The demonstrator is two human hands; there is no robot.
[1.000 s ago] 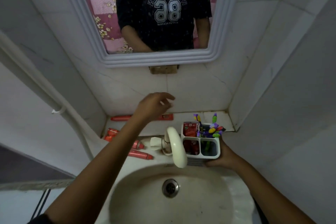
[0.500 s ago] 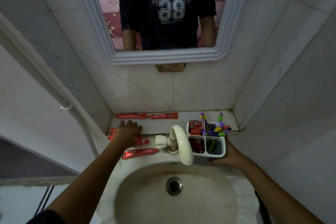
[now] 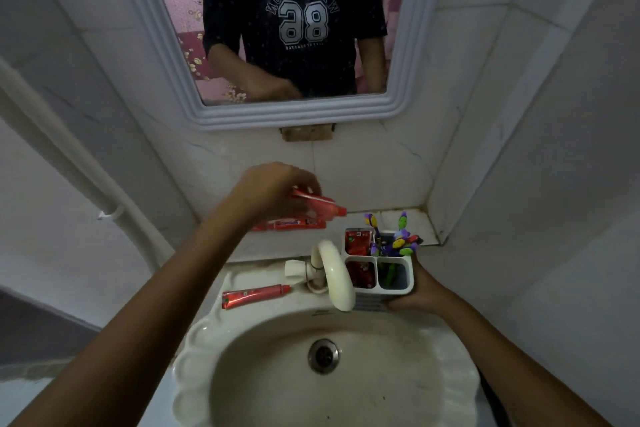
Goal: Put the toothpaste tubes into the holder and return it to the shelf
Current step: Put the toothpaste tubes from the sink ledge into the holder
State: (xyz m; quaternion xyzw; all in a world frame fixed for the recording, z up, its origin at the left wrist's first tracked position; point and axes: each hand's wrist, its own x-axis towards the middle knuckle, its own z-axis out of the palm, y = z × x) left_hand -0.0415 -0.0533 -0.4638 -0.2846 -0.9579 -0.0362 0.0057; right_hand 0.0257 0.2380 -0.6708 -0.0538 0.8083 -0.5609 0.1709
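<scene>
My left hand point(image 3: 273, 192) is raised above the shelf and grips a red toothpaste tube point(image 3: 320, 206), cap pointing right toward the holder. My right hand point(image 3: 417, 291) holds the white four-compartment holder point(image 3: 396, 289) on the sink's back rim, right of the tap. Its two left compartments contain red tubes; the right ones hold colourful toothbrushes point(image 3: 398, 239). Another red tube point(image 3: 256, 295) lies on the sink rim left of the tap. A further tube point(image 3: 294, 224) lies on the tiled shelf point(image 3: 391, 218) under my left hand.
A cream curved tap point(image 3: 337, 279) stands between the loose tube and the holder. The white sink basin point(image 3: 433, 374) with its metal drain point(image 3: 323, 355) fills the foreground. A mirror point(image 3: 294, 28) hangs above; tiled walls close in on both sides, with a white pipe point(image 3: 69, 163) at left.
My left hand, which was down on the tubes at the sink's left rim, has lifted one tube and moved up and right. My right hand stays on the holder.
</scene>
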